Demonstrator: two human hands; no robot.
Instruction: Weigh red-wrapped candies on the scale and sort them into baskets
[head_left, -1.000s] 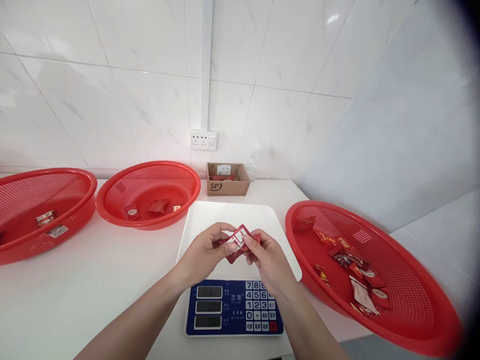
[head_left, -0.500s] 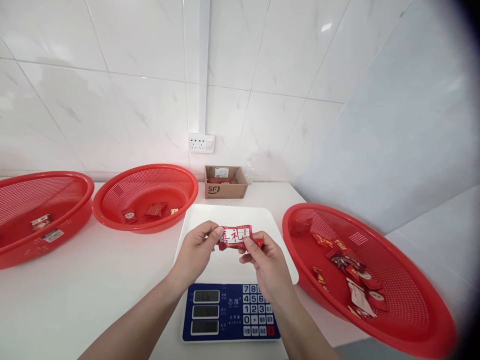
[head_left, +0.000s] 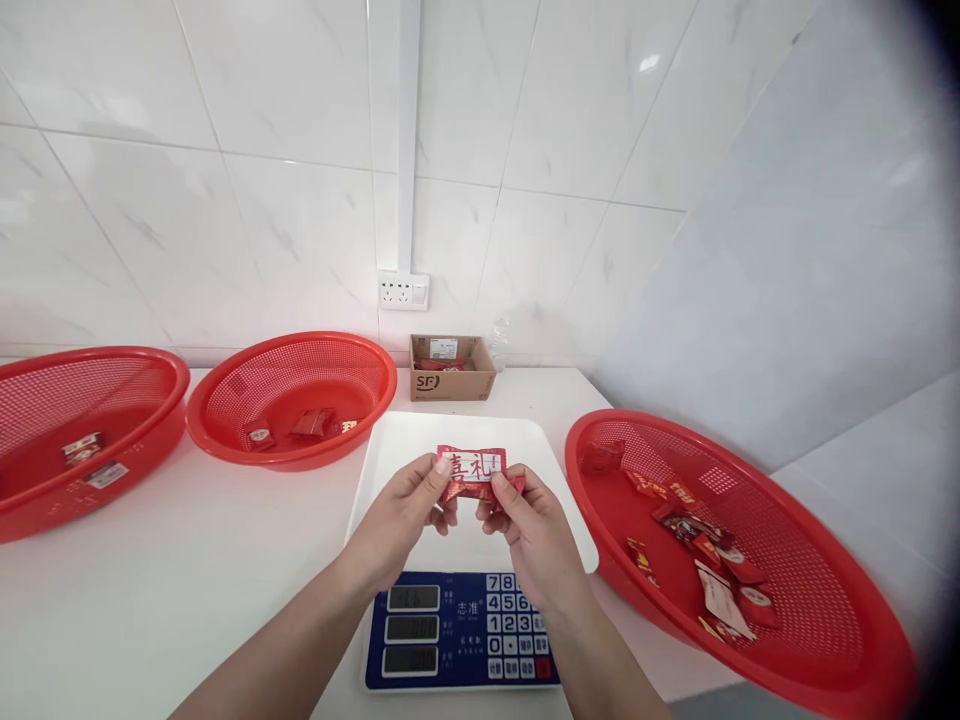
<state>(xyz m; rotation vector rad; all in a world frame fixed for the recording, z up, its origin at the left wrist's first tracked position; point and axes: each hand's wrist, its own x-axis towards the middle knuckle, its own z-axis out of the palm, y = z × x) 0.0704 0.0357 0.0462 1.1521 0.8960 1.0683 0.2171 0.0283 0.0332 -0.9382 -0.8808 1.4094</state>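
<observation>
Both my hands hold one red candy packet (head_left: 472, 472) with a white label, above the white pan (head_left: 405, 450) of a digital scale. My left hand (head_left: 405, 512) pinches its left end and my right hand (head_left: 529, 530) pinches its right end. The label faces me, held level. The scale's blue keypad panel (head_left: 461, 630) sits below my wrists.
A large red mesh basket (head_left: 795, 640) with several red packets stands at the right. A second red basket (head_left: 300, 450) holding a few packets lies at back left, a third (head_left: 150, 400) at far left. A small cardboard box (head_left: 452, 368) sits by the tiled wall under a socket (head_left: 403, 291).
The packet has been turned from tilted to level with its label facing me. Both hands stayed above the scale pan, still gripping its ends.
</observation>
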